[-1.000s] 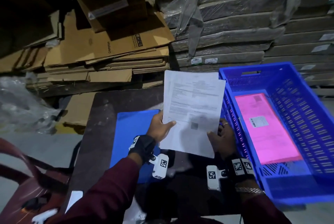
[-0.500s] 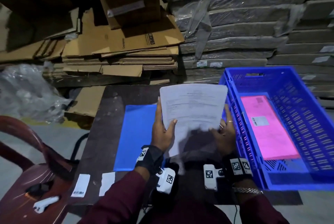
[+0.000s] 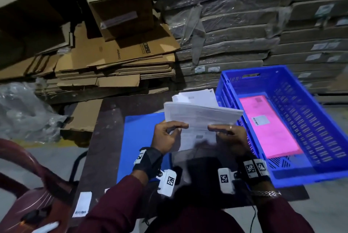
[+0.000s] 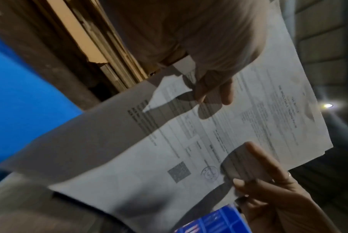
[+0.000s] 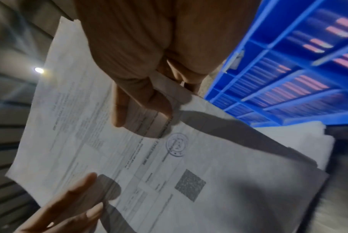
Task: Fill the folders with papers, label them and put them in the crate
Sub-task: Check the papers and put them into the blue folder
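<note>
Both my hands hold a stack of printed papers [image 3: 199, 118] upright above the dark table [image 3: 105, 129]. My left hand [image 3: 169, 133] grips its left edge, my right hand [image 3: 227, 133] its right edge, fingers curled over the front. The wrist views show the papers [image 4: 189, 141] [image 5: 149, 157] pinched between thumb and fingers of each hand. A blue folder [image 3: 139, 138] lies flat on the table under my left hand. A blue crate [image 3: 305, 174] stands at the right with a labelled pink folder [image 3: 269, 129] inside. More loose papers [image 3: 195, 95] lie behind the held stack.
White label stickers [image 3: 82, 204] lie at the table's near left edge. A dark red chair [image 3: 28, 185] stands at the left with a white marker [image 3: 45, 228] on it. Flattened cardboard [image 3: 116, 59] and wrapped stacks [image 3: 235, 31] rise behind the table.
The papers went from held flat and facing me to tipped on edge and lower. Both hands moved from under the sheets to gripping the two side edges.
</note>
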`<state>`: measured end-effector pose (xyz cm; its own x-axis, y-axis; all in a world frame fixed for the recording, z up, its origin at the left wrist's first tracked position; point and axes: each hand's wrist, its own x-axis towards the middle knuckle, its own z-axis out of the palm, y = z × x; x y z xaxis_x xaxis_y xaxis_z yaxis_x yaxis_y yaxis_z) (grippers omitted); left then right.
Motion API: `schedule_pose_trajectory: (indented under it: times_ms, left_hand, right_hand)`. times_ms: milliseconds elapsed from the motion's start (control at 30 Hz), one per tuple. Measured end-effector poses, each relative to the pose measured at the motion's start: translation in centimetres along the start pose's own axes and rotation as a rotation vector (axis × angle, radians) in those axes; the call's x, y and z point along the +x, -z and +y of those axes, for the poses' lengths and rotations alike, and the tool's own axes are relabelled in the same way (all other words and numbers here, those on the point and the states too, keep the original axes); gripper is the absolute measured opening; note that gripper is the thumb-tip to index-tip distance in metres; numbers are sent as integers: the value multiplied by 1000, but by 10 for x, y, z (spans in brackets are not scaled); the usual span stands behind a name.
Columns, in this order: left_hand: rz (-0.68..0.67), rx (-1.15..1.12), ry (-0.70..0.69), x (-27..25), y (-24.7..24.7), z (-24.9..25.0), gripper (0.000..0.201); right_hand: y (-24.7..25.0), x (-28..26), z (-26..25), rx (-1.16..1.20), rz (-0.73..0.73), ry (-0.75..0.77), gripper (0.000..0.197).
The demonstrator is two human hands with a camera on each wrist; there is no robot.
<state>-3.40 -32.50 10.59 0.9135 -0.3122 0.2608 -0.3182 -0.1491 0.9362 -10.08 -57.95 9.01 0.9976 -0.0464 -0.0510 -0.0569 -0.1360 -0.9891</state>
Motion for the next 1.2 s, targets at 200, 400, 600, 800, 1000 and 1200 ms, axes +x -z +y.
schedule_pose_trajectory:
  times_ms: [200,400,600,800,1000,1200]
  left_hand:
    - [18,27,163,-16,-17,-29,31]
    - [54,-1,198,-16,-19,-27,29]
    - [122,-2,296,-16,-37,-35,34]
    - [87,13,298,-11,-29,-38,38]
    - [119,42,324,-8,-30,-30,25]
    - [24,-61,237,26,13,0,35]
  right_hand:
    - [-11,0,50,-228,31,-94,34]
    - [-7,-2,30,-252,37,29,46]
    - [-19,10,24,-281,74,96,55]
    - [-14,14,33,-267,187,72,49]
    - [-6,14,36,-246,176,33,48]
    - [-7,20,0,-4,140,184,55]
